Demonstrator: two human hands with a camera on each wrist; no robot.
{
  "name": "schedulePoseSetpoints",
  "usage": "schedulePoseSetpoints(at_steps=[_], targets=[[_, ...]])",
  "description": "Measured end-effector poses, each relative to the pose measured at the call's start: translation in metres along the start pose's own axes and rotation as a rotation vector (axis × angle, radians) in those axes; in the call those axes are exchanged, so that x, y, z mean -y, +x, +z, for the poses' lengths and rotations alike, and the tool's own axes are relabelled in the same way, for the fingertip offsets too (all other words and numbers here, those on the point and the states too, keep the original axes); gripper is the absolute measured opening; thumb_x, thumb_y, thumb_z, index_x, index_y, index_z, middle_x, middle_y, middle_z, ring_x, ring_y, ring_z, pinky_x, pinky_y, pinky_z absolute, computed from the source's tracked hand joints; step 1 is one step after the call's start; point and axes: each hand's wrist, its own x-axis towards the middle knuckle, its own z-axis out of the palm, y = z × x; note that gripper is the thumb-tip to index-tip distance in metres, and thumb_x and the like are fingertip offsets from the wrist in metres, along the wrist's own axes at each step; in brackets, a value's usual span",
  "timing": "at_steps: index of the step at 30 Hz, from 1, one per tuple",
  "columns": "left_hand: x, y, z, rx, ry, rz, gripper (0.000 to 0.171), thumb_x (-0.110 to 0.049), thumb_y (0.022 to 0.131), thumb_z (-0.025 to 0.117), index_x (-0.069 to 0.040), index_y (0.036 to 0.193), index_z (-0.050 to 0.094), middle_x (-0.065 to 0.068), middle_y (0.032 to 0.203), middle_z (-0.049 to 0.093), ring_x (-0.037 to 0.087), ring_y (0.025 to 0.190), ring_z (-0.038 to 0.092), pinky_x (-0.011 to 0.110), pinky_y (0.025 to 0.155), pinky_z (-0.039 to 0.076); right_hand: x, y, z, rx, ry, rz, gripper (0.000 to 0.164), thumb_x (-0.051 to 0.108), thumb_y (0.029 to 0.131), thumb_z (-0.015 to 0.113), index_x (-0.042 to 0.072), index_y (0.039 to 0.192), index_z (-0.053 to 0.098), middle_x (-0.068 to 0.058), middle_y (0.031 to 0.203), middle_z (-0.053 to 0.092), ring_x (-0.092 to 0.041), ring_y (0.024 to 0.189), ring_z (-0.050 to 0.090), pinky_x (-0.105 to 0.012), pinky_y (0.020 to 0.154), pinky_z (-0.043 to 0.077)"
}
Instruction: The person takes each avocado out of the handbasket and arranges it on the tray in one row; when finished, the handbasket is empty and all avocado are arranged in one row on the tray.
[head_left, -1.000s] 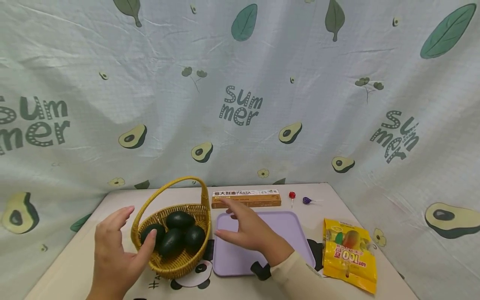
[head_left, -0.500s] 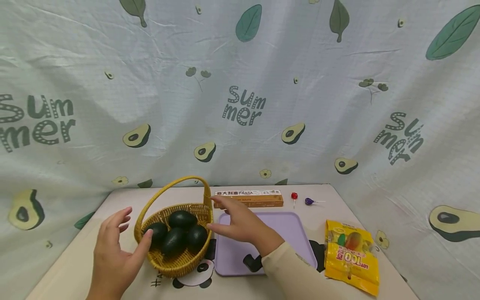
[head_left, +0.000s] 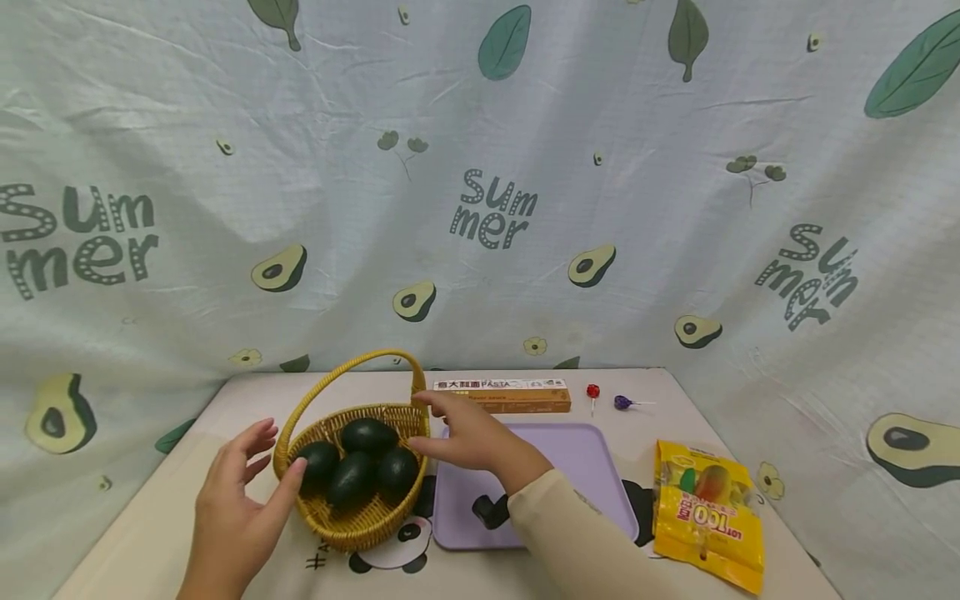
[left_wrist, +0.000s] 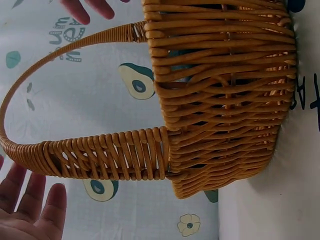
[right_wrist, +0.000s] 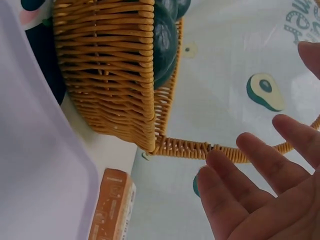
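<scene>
A yellow-brown wicker basket (head_left: pixel 352 533) with a tall arched handle stands at the left, holding several dark green avocados (head_left: pixel 354 482). My left hand (head_left: pixel 238 504) is raised at its left side, fingers spread and thumb apart; the thumb tip overlaps the rim in the head view. On the other side, my right hand (head_left: pixel 480 437) reaches from the right, its fingertips close to the foot of the handle. Wrist views show relaxed left fingers (left_wrist: pixel 54 207) beside the handle and loosely extended right fingers (right_wrist: pixel 220 185) near it. Neither hand grips anything.
A lilac tray (head_left: pixel 592 479) lies right of the basket, partly under the right forearm. Behind it is a pasta box (head_left: pixel 517 404). Red (head_left: pixel 593 390) and purple (head_left: pixel 622 402) lollipops lie at the back, a yellow candy bag (head_left: pixel 708 517) at the right. A printed curtain (head_left: pixel 337 192) hangs behind.
My right hand has moved left from over the tray to the basket's right side. The left hand stays by the basket's left. The whole head view has shifted slightly.
</scene>
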Motion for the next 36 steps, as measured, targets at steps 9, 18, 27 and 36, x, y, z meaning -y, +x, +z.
schedulePoseSetpoints(at_steps=[9, 18, 27, 36], targets=[[0.005, -0.002, 0.003, 0.024, -0.021, -0.030, 0.055, -0.016, 0.093, 0.077, -0.005, 0.142, 0.054, 0.010, 0.136, 0.061, 0.006, 0.118, 0.053, -0.008, 0.090, 0.036, 0.003, 0.013, 0.004, 0.076, 0.057, 0.009, 0.062, 0.046, 0.095, 0.070, 0.022, 0.150, 0.052, -0.003, 0.150, 0.055, -0.031, 0.132, 0.057, -0.042, 0.106, 0.056], [0.009, -0.002, 0.006, 0.018, -0.034, -0.024, 0.049, -0.014, 0.095, 0.075, -0.005, 0.139, 0.057, 0.009, 0.125, 0.065, -0.003, 0.108, 0.052, -0.006, 0.088, 0.040, 0.006, 0.025, 0.009, 0.128, 0.071, 0.027, 0.058, 0.044, 0.096, 0.071, 0.019, 0.146, 0.056, -0.003, 0.145, 0.060, -0.027, 0.131, 0.059, -0.037, 0.106, 0.056], [0.014, -0.004, 0.007, -0.004, -0.031, 0.009, 0.048, -0.006, 0.091, 0.077, -0.006, 0.136, 0.060, 0.009, 0.121, 0.066, -0.007, 0.105, 0.050, -0.007, 0.085, 0.041, 0.008, 0.033, 0.012, 0.134, 0.036, 0.048, 0.054, 0.042, 0.096, 0.071, 0.015, 0.141, 0.061, -0.007, 0.141, 0.063, -0.022, 0.131, 0.059, -0.039, 0.109, 0.054], [0.016, -0.004, 0.007, -0.015, 0.007, -0.003, 0.046, 0.000, 0.089, 0.076, -0.005, 0.132, 0.061, 0.008, 0.118, 0.065, -0.004, 0.104, 0.052, -0.007, 0.085, 0.041, 0.013, 0.043, 0.016, 0.184, -0.032, 0.049, 0.051, 0.041, 0.095, 0.073, 0.012, 0.136, 0.066, -0.006, 0.134, 0.068, -0.021, 0.123, 0.063, -0.034, 0.103, 0.057]])
